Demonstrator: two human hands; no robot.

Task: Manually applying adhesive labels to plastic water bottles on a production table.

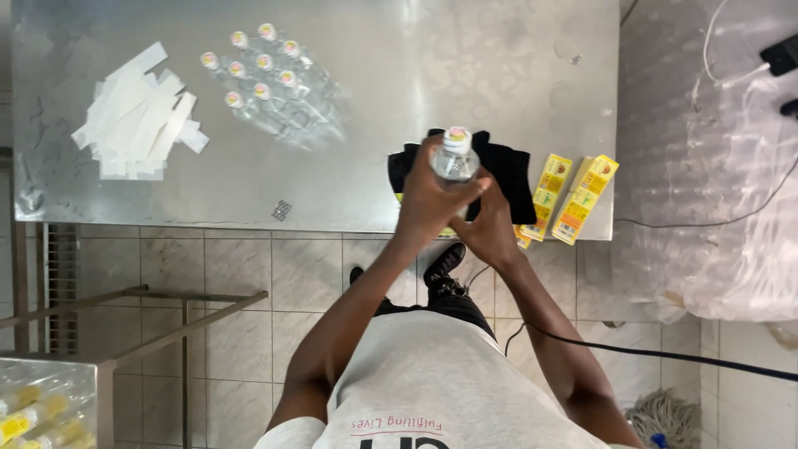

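Head view: I see yellow cartons (573, 198) on the table's (374, 100) right edge; both hands, left (432, 199) and right (490, 224), grip an upright clear bottle (454, 158), cap up.

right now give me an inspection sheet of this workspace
surface: shiny metal table, scuffed, bare at its middle and right
job's things: clear bottle with a pale cap, held upright above the near table edge
clutter: pile of white paper strips at left; cluster of clear capped bottles beside it; black cloth under the hands; yellow label strips at the right edge
grippers: left hand wraps the bottle's body; right hand touches it from below, fingers partly hidden
cables: black cable crosses the floor at right; a white cable lies on plastic sheeting
surroundings: tiled floor, metal frame at left, mop head at bottom right
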